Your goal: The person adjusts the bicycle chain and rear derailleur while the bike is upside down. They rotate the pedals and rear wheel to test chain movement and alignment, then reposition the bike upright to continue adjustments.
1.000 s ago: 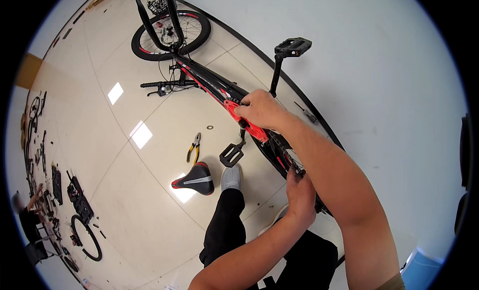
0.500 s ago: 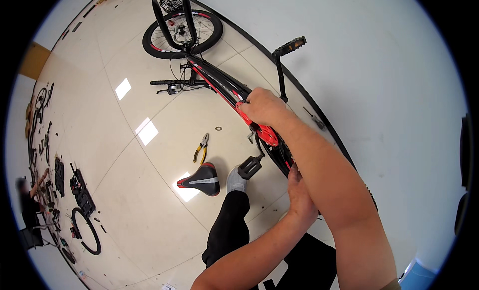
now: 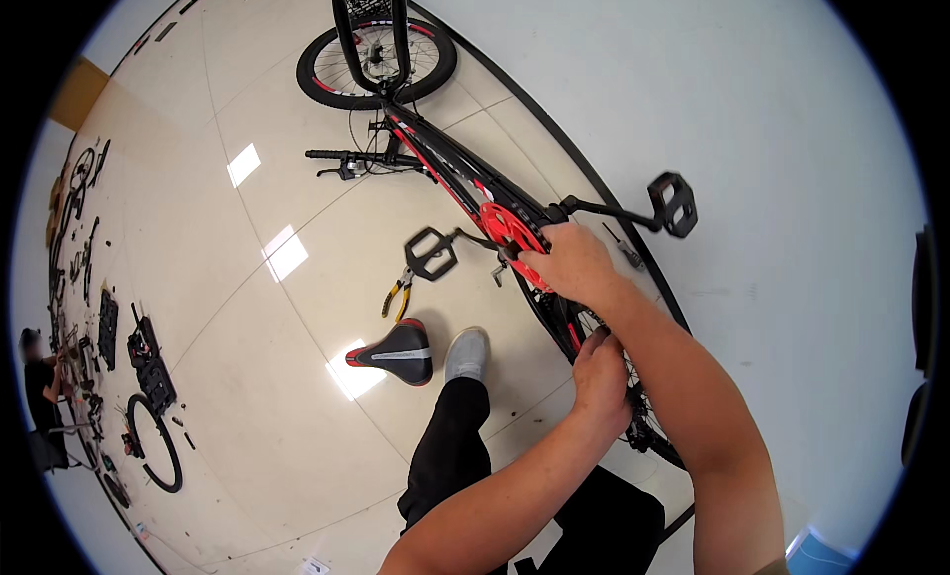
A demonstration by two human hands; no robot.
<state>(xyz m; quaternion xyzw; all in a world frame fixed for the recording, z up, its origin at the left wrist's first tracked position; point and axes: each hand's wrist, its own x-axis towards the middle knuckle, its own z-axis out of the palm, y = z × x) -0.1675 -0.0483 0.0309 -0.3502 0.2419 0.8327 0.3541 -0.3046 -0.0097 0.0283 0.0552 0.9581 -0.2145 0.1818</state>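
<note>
An upside-down black and red bicycle frame (image 3: 455, 169) stretches from the upper middle toward me, its bare fork (image 3: 401, 50) pointing up. My right hand (image 3: 577, 265) is closed at the near edge of the red chainring (image 3: 503, 225), its fingers curled over the rim and partly hidden. One black pedal (image 3: 431, 253) sticks out left of the chainring, the other pedal (image 3: 674, 205) out to the right by the wall. Lower down, my left hand (image 3: 601, 382) is closed around the rear part of the frame beside the rear wheel (image 3: 643, 417). The exact tube it grips is hidden.
A black and red saddle (image 3: 398, 353) and yellow-handled pliers (image 3: 399, 296) lie on the floor left of the bicycle. Beyond the fork lies a loose wheel (image 3: 322, 65). A screwdriver-like tool (image 3: 625, 248) rests along the wall. Parts and a seated person (image 3: 42, 392) are far left.
The cranks have turned: the left pedal swung away from my shoe to above the pliers, the right one came nearer. My right hand moved back toward me along the chainring.
</note>
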